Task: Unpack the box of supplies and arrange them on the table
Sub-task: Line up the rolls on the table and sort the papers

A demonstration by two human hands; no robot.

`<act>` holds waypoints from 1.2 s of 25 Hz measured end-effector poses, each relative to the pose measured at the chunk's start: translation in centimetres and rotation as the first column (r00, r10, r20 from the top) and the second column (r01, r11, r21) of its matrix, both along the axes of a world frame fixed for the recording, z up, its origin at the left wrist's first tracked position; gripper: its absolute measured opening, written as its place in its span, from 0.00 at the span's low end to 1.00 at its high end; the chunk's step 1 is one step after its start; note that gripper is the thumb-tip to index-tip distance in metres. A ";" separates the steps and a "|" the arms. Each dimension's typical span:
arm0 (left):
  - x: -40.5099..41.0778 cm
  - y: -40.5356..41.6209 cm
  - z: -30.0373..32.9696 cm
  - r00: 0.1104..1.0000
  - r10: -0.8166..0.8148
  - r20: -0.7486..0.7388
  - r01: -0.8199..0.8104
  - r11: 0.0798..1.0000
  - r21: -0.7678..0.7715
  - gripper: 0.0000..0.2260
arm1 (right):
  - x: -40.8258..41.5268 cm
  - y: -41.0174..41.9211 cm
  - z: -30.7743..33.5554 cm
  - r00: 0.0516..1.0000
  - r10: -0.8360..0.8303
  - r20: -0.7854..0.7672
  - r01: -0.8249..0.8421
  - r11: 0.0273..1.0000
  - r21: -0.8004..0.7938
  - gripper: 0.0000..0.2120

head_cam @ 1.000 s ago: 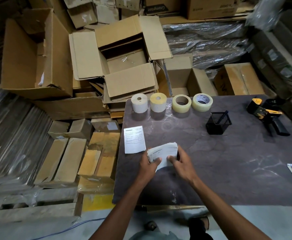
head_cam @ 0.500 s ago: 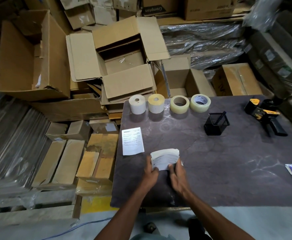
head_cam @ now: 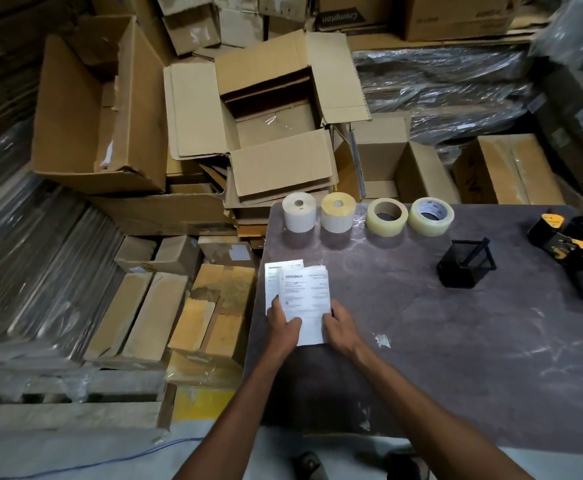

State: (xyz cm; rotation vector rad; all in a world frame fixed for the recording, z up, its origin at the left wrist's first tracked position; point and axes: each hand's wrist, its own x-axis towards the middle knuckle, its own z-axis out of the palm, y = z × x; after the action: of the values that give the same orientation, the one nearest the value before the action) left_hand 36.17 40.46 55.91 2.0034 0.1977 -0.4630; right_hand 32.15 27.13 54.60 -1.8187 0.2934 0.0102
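Both hands on the stack of printed slips (head_cam: 305,303), near-left part of the table (head_cam: 456,358): left hand (head_cam: 285,329) gripping its left edge w/ thumb on top, right hand (head_cam: 338,327) pinching the right edge, fingers curled round. Stack lying flat or nearly so, overlapping the single slip (head_cam: 272,282) already down just to its left, touching it. Risk, as a judgement: loose sheets, so letting go on one side first could fan or skew the pile, & sliding it left could drag the single slip off the table edge, which is close. Both forearms reaching in from near side, wrists low, palms angled down, hands just apart w/ stack between. Further out: two label rolls (head_cam: 317,213) & two clear tape rolls (head_cam: 407,216) in a row along far edge, black mesh holder (head_cam: 465,268) mid-right, tape dispenser (head_cam: 567,244) far right. Open carton (head_cam: 272,126) beyond far-left corner; cannot tell if anything is left inside.
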 end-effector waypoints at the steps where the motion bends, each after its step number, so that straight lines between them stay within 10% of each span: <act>1: 1.3 0.8 0.0 1.000 0.027 0.007 -0.027 1.000 0.001 0.28 | 1.6 0.2 0.0 0.999 -0.006 -0.047 0.007 1.000 0.015 0.17; 30: 9.9 2.7 -5.3 0.992 0.065 0.105 -0.085 0.977 0.195 0.20 | 10.2 3.3 -3.9 0.929 -0.233 -0.287 0.136 0.937 -0.321 0.15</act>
State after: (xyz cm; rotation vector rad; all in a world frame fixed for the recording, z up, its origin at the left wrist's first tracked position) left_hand 46.08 43.15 50.61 2.2001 0.2670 -0.3057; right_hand 42.35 30.47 50.69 -2.0791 0.7339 0.1369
